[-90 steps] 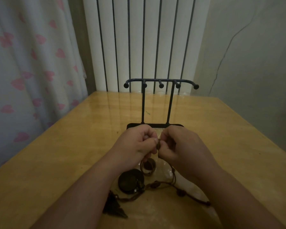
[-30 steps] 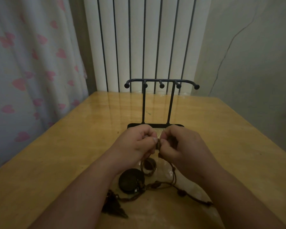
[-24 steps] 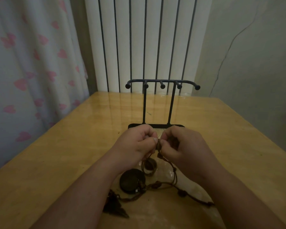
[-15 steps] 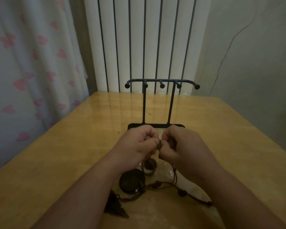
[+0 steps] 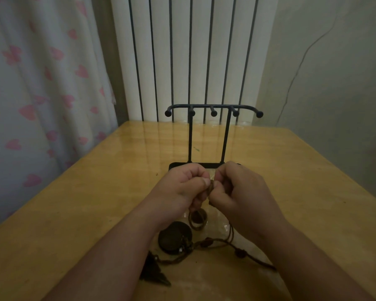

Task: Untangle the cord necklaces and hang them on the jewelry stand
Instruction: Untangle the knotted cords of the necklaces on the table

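The tangled brown cord necklaces (image 5: 212, 244) are found on the glossy yellow-brown wooden table (image 5: 91, 203), just below the hands, with one stretch lifted up between them. That stretch is pinched by the left hand (image 5: 182, 189) between thumb and forefinger, the other fingers being curled in. It is pinched likewise by the right hand (image 5: 242, 192), and the two sets of fingertips are held touching over the cord.

A brown ring-shaped pendant (image 5: 197, 219) is seen hanging at 6 o'clock from the pinch, close to the table. A round dark disc pendant (image 5: 175, 240) lies at 7 o'clock from it, touching the cords. A dark pointed pendant (image 5: 154, 275) lies further out at 7 o'clock, beside the left forearm. Cords with small beads are trailed toward 4 o'clock under the right forearm.

Against the frames of the last three seconds, little is changed: the same pinch is kept in the same place, and the pendants are barely shifted.

The black metal jewelry stand with five ball-tipped pegs (image 5: 213, 109) stands upright at 12 o'clock, its base partly hidden by the knuckles. Beyond it a white ribbed radiator (image 5: 193, 51) is seen, a white curtain printed with pink hearts (image 5: 41, 83) at 10 o'clock, and a grey wall (image 5: 334, 72) at 2 o'clock.
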Tool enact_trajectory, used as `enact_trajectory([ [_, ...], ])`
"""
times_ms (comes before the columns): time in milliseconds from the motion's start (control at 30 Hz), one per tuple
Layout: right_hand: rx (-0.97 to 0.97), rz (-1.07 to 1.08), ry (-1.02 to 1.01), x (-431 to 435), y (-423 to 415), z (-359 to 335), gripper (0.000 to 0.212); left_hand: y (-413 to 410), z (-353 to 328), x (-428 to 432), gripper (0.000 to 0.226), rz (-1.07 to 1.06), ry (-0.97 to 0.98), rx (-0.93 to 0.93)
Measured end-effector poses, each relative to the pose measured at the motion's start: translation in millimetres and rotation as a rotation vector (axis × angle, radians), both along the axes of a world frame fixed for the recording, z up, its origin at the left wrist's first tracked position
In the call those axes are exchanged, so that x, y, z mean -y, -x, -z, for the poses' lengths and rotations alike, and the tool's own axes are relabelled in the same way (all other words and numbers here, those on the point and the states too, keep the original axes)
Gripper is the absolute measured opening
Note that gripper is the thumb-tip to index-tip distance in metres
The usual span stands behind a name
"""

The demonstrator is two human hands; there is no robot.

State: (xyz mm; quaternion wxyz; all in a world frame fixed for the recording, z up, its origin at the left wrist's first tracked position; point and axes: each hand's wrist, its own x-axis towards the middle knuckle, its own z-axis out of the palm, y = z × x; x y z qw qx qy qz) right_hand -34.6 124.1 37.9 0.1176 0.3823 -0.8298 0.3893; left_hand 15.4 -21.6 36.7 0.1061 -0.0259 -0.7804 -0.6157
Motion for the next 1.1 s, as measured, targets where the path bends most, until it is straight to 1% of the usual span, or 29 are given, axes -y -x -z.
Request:
enact_trajectory([
  [167,-0.04,0.013,0.023,2,0,2,0.006,2,3,1,0.041,0.036,-0.09,0.024],
  [233,-0.068,0.016,0.019,2,-1,3,0.005,4,5,1,0.036,0.058,-0.146,0.038],
  [300,-0.094,0.021,0.009,2,-1,3,0.006,6,7,1,0.025,0.079,-0.199,0.053],
  [367,-0.107,0.025,0.012,3,0,3,0.006,6,7,1,0.023,0.071,-0.21,0.055],
  [433,-0.095,0.029,0.023,2,2,3,0.004,5,7,1,0.025,0.015,-0.118,0.023],
  [500,-0.093,0.032,0.026,0,3,2,0.008,4,6,0,0.024,-0.046,-0.016,-0.022],
  [567,-0.099,0.039,0.015,-1,3,1,0.009,5,6,1,0.023,-0.081,0.043,-0.06],
  [667,-0.105,0.061,-0.033,-2,4,-1,0.004,6,8,1,0.022,-0.112,0.15,-0.089],
  [767,-0.103,0.057,-0.106,-2,4,-3,0.004,8,11,3,0.022,-0.132,0.244,-0.102],
  [967,-0.103,0.057,-0.2,-3,4,-5,0.01,10,14,4,0.023,-0.132,0.29,-0.13],
  [1100,-0.117,0.061,-0.231,-3,4,-5,0.01,9,12,3,0.019,-0.138,0.346,-0.132],
])
